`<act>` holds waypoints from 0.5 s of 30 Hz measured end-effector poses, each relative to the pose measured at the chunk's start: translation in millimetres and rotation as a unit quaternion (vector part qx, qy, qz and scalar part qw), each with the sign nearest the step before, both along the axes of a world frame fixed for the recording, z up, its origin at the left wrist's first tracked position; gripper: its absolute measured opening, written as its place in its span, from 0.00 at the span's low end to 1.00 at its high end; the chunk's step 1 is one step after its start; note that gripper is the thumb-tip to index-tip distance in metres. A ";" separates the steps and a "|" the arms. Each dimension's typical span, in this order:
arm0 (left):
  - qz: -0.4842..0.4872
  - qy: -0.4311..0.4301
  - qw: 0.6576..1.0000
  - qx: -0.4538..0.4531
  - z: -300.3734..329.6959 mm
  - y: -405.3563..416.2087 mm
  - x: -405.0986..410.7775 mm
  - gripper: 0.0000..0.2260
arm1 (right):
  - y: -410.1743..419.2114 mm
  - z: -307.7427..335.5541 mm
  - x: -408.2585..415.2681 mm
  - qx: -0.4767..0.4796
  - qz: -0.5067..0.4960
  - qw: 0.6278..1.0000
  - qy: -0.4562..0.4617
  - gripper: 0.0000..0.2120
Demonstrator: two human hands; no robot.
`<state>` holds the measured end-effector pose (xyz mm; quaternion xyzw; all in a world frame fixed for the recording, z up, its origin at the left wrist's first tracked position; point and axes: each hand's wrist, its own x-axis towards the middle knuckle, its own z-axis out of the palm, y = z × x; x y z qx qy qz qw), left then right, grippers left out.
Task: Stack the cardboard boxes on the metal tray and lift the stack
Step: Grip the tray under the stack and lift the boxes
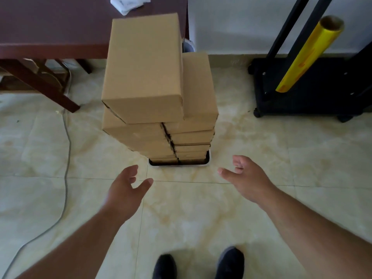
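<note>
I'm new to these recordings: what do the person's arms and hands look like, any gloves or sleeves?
Both arms are bare up to the picture's edge, no sleeves showing. The left hand and right hand wear no gloves, rings or watch. Fingers are uncovered.

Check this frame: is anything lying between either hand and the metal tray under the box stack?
Nothing visible does. Only bare tiled floor separates the open left hand and right hand from the near rim of the metal tray. The two columns of cardboard boxes rise above it, not in front.
</note>
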<state>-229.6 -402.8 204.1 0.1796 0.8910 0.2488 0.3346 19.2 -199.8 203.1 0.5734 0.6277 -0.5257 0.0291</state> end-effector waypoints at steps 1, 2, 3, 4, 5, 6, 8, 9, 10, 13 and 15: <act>-0.002 0.002 1.000 -0.005 -12.7 -2.7 -0.6 0.31 | -1.4 -10.2 -0.2 0.002 0.008 1.000 -0.003 0.39; -0.007 0.005 1.000 -0.010 -20.2 -3.7 -2.6 0.31 | -0.8 -15.4 -0.3 0.007 0.013 1.000 -0.005 0.39; -0.011 0.005 1.000 -0.019 -31.5 -7.4 -4.1 0.31 | -2.3 -24.7 -1.4 0.008 0.022 1.000 -0.009 0.39; -0.014 0.005 0.999 -0.028 -43.0 -10.9 -5.5 0.31 | -3.9 -33.4 -2.2 0.008 0.026 1.000 -0.011 0.39; -0.022 0.004 0.999 -0.040 -53.9 -12.9 -6.8 0.32 | -5.2 -42.3 -2.3 0.008 0.027 0.999 -0.015 0.39; -0.033 0.005 0.998 -0.050 -64.7 -13.3 -8.9 0.32 | -6.5 -52.3 -2.0 0.007 0.026 0.999 -0.018 0.40; -0.052 0.003 0.996 -0.067 -84.6 -13.1 -13.1 0.32 | -10.0 -73.8 0.3 0.012 0.021 0.999 -0.030 0.41; -0.058 0.001 0.996 -0.072 -95.0 -13.1 -15.8 0.33 | -11.2 -85.1 1.2 0.016 0.020 0.999 -0.038 0.41; -0.058 0.003 0.996 -0.072 -105.3 -14.0 -19.5 0.33 | -13.0 -95.4 0.2 0.021 0.024 0.999 -0.044 0.41; -0.062 0.000 0.996 -0.061 -134.9 -17.7 -29.4 0.33 | -21.6 -123.0 -4.6 0.029 0.029 0.997 -0.063 0.42; -0.071 -0.002 0.996 -0.054 -152.3 -17.7 -36.6 0.34 | -27.5 -140.5 -8.4 0.036 0.027 0.996 -0.071 0.42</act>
